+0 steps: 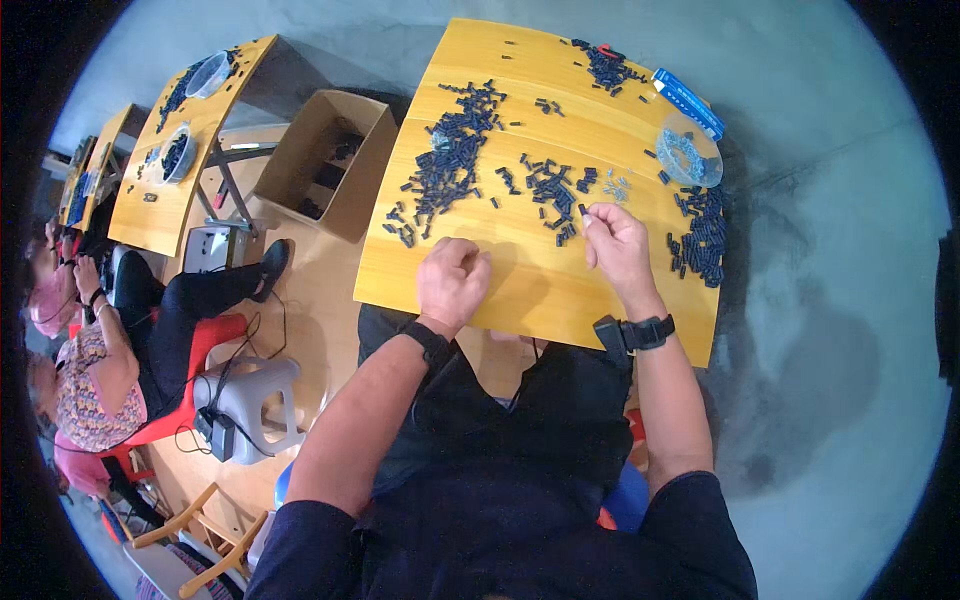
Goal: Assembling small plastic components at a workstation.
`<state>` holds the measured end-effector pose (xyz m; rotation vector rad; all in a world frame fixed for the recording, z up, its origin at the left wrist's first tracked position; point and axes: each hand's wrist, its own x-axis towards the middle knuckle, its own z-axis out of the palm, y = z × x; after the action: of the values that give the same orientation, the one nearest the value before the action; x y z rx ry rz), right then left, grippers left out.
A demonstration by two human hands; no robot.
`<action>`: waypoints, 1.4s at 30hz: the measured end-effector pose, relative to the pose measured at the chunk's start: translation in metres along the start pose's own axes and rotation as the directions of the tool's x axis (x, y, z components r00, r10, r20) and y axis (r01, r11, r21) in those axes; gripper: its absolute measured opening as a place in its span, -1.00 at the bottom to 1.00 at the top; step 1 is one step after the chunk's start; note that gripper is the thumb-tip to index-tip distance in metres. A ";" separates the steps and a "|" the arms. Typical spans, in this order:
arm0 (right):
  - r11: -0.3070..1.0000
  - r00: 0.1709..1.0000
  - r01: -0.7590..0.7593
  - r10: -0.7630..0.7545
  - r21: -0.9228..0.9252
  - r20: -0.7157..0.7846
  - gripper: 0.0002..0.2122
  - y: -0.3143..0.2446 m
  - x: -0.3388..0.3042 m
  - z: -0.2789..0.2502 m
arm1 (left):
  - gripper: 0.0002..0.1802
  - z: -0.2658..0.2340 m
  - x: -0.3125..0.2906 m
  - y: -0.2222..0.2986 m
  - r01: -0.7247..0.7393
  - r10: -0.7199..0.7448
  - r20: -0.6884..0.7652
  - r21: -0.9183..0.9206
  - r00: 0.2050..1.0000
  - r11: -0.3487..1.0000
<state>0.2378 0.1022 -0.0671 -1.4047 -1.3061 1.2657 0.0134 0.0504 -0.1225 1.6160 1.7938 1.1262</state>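
My right hand (618, 246) is over the table, thumb and finger pinched on a small dark piece (583, 210). Right beside it lies a loose group of short black cylinder-like parts (550, 186), with a few small clear or silvery pieces (616, 187) just beyond. My left hand (452, 284) is near the front edge of the yellow wooden table (530, 270), its fingers curled in; whatever they hold, if anything, is hidden. A large heap of the same black parts (455, 150) spreads beyond that hand.
At the right edge stand a clear tub (712, 165) of small bluish pieces, a blue box (688, 103) and another black heap (703, 235). More parts lie at the far side (608, 68). Left of the table is a cardboard box (283, 185); people sit at other tables (200, 150).
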 end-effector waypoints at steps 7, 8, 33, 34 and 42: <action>0.837 0.963 -0.141 -0.009 0.529 0.270 -0.90 -0.028 -0.049 0.014 | -0.68 -0.013 -0.002 0.019 0.091 -0.014 0.175 -0.445 0.984 0.891; 0.793 0.951 -0.195 0.010 0.577 0.308 -0.89 -0.031 -0.054 0.017 | -0.66 -0.026 -0.003 0.044 0.227 -0.052 0.302 -0.580 0.952 0.782; 0.996 0.992 -0.088 0.086 0.009 0.090 -0.87 -0.004 -0.028 0.008 | -0.81 -0.038 -0.014 0.061 0.437 -0.127 0.474 -0.631 0.871 0.641; 0.983 1.000 0.023 -0.020 -0.184 0.020 -0.89 0.021 -0.013 -0.010 | -0.81 -0.034 -0.013 0.051 0.434 -0.120 0.476 -0.633 0.871 0.640; 0.746 0.967 -0.022 -0.153 -0.665 -0.203 -0.89 0.043 0.029 -0.065 | -0.81 -0.020 -0.016 0.003 0.515 -0.301 0.454 -0.479 0.838 0.711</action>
<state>0.3081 0.1300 -0.1031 -1.9066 -1.6974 0.5370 0.0020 0.0296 -0.1116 0.8973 1.2963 0.9684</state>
